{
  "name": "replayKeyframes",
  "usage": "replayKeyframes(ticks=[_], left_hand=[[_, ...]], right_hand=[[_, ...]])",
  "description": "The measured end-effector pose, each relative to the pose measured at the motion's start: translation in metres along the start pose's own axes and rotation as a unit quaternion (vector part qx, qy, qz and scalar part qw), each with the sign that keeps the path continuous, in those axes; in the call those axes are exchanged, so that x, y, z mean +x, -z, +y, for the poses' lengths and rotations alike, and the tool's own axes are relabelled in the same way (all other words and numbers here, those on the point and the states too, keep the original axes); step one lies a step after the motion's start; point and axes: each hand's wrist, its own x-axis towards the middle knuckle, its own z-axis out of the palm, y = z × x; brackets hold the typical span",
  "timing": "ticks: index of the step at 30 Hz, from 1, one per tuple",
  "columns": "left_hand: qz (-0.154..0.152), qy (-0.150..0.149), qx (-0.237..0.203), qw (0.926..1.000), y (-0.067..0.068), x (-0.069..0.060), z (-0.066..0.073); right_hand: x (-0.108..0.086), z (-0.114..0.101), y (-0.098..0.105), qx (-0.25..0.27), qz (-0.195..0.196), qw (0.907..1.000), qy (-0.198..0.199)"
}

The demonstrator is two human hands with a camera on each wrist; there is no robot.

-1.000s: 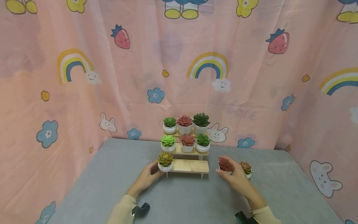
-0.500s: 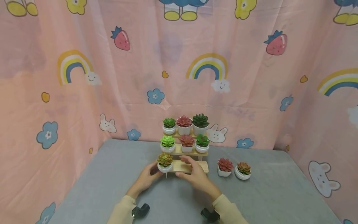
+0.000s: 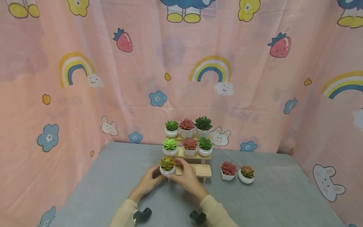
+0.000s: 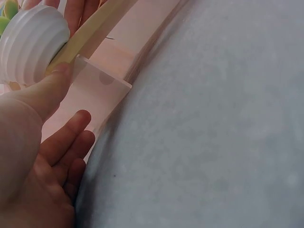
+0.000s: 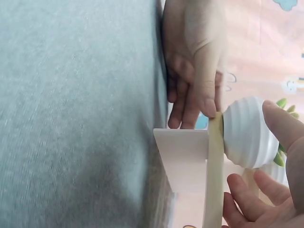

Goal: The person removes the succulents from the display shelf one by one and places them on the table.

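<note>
An olive-brown potted succulent [image 3: 167,166] in a ribbed white pot stands at the left end of the bottom step of a tiered wooden plant stand [image 3: 202,170]. My right hand [image 3: 187,178] curls around the pot's right side, thumb in front and fingers behind. My left hand [image 3: 148,180] holds the left end of that step; in the right wrist view its thumb [image 5: 207,92] presses the board's edge just beside the pot. Its lower fingers [image 4: 66,142] hang loosely curled near the clear leg. The right fingertips are partly hidden by the pot in the head view.
Several potted succulents, such as the dark green one [image 3: 203,126], fill the two upper steps. A red succulent [image 3: 228,170] and a brown one [image 3: 247,174] stand on the grey tabletop [image 3: 278,189] to the right. Behind hangs a pink patterned curtain [image 3: 181,88].
My right hand has let go of the red succulent, leaving it on the table, and moved left to the olive-brown succulent's pot. The left hand has stayed at the stand's left end.
</note>
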Motion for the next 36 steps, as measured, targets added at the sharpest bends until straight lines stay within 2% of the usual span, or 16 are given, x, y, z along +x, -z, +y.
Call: replayKeyframes(ticks=[8,14,19,24,29,36], left_hand=[[-0.003,-0.015,0.008,0.9998,0.0,0.0,0.002],[-0.003,-0.002,0.0,1.0,0.0,0.001,0.004],[-0.001,0.006,0.014,0.9999,0.001,0.001,0.004],[-0.006,-0.013,0.022,0.9997,0.003,-0.001,0.002],[0.002,-0.032,0.033,0.999,0.003,-0.002,0.001],[0.01,-0.002,0.035,0.9994,0.001,-0.001,0.002]], right_hand=[[0.008,0.001,-0.003,-0.03,-0.019,0.9993,-0.007],[0.01,0.0,0.001,-0.03,-0.037,0.9988,-0.011],[0.007,0.001,0.002,-0.017,-0.037,0.9991,-0.014],[0.0,0.001,0.008,0.006,-0.032,0.9994,-0.005],[-0.011,-0.002,0.021,0.023,-0.015,0.9996,0.011],[-0.023,-0.007,0.04,0.041,0.005,0.9991,0.013]])
